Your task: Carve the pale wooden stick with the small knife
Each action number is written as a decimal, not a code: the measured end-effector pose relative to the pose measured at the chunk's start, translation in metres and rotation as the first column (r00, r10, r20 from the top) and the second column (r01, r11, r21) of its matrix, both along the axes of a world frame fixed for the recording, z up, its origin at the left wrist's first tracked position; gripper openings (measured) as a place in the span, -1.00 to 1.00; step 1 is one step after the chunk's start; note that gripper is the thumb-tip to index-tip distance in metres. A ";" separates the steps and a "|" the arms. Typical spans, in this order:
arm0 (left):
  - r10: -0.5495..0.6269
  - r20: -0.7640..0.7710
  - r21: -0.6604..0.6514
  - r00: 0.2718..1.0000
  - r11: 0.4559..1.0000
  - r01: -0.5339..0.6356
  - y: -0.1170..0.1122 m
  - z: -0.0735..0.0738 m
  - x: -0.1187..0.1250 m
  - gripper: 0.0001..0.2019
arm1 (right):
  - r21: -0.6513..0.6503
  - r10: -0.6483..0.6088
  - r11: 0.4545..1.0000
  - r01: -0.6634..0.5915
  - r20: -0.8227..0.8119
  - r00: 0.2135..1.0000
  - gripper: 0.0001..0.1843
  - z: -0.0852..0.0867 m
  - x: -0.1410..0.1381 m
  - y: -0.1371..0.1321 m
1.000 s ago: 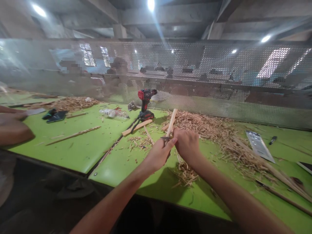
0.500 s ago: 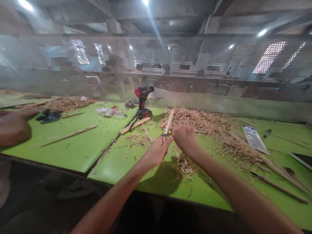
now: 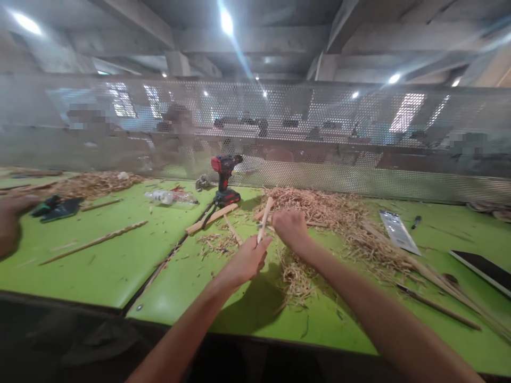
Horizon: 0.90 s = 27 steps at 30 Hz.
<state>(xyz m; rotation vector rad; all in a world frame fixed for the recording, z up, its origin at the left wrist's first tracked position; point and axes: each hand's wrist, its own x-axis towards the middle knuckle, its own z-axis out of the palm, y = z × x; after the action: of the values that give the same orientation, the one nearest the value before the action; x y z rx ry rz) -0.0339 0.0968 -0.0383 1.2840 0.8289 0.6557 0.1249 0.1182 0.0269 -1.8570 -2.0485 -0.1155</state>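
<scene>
My left hand (image 3: 248, 261) is wrapped round the lower end of a pale wooden stick (image 3: 265, 219), which slants up and away from me. Just to the right, my right hand (image 3: 290, 227) is closed in a fist, close beside the stick. A knife sits in that fist; only a small part of its blade shows toward the stick, and the handle is hidden by the fingers. Below the right wrist lies a small heap of curled wood shavings (image 3: 296, 279) on the green table (image 3: 175, 300).
A red and black cordless drill (image 3: 224, 178) stands upright beyond my hands. A large shavings pile (image 3: 319, 207) runs along the perforated screen (image 3: 279, 127). At right lie a thin tool (image 3: 439, 306), a packet (image 3: 399, 231) and a tablet (image 3: 487, 268). Another person's hand (image 3: 11, 221) is at far left.
The knife blade, earlier lying across the stick at my left thumb, has moved up and away from it with my right hand. The whole view has tilted upward and turned slightly right.
</scene>
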 end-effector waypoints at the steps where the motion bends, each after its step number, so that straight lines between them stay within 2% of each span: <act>1: -0.042 -0.010 -0.026 0.999 0.999 0.042 -0.005 -0.002 -0.002 -0.68 | 0.040 -0.056 0.998 0.055 0.010 0.998 -0.70 0.005 0.011 0.004; 4: -0.176 0.034 -0.129 0.984 0.975 0.179 -0.024 -0.002 -0.008 -0.64 | 0.136 -0.223 0.966 0.218 0.025 0.974 -0.70 0.021 0.053 0.011; 6: -0.178 0.096 -0.174 0.979 0.966 0.192 -0.032 0.001 -0.012 -0.62 | 0.161 -0.274 0.950 0.267 0.023 0.961 -0.71 0.028 0.076 0.013; 8: -0.173 0.152 -0.208 0.973 0.957 0.203 -0.033 0.004 -0.015 -0.60 | 0.106 -0.294 0.951 0.291 0.012 0.956 -0.71 0.028 0.083 0.013; 11: -0.190 0.260 -0.233 0.947 0.939 0.253 -0.027 0.006 -0.018 -0.59 | -0.057 -0.267 0.962 0.266 -0.005 0.964 -0.72 0.014 0.063 0.007; 14: -0.191 0.353 -0.225 0.916 0.933 0.282 -0.022 0.007 -0.020 -0.59 | -0.128 -0.131 0.983 0.129 -0.007 0.991 -0.74 -0.007 0.024 -0.012; 16: -0.197 0.383 -0.213 0.902 0.932 0.294 -0.021 0.008 -0.021 -0.63 | -0.126 -0.047 0.990 0.057 0.077 0.996 -0.71 -0.016 0.000 -0.027; 18: -0.191 0.387 -0.192 0.902 0.940 0.281 -0.021 0.010 -0.021 -0.68 | -0.175 -0.007 0.984 0.035 0.161 0.987 -0.71 -0.021 -0.017 -0.039; 22: -0.153 0.330 -0.154 0.931 0.965 0.214 -0.020 0.012 -0.019 -0.63 | -0.266 0.060 0.964 0.002 0.223 0.973 -0.72 -0.022 -0.033 -0.047; 27: -0.117 0.305 -0.146 0.945 0.975 0.168 -0.013 0.008 -0.016 -0.63 | -0.222 0.011 0.974 0.044 0.238 0.971 -0.68 -0.029 -0.036 -0.046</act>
<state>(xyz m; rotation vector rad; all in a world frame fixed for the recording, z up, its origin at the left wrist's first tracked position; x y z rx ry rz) -0.0502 0.0835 -0.0302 1.0483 0.5280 0.6267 0.0886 0.0722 -0.0019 -2.0852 -2.2901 -0.1183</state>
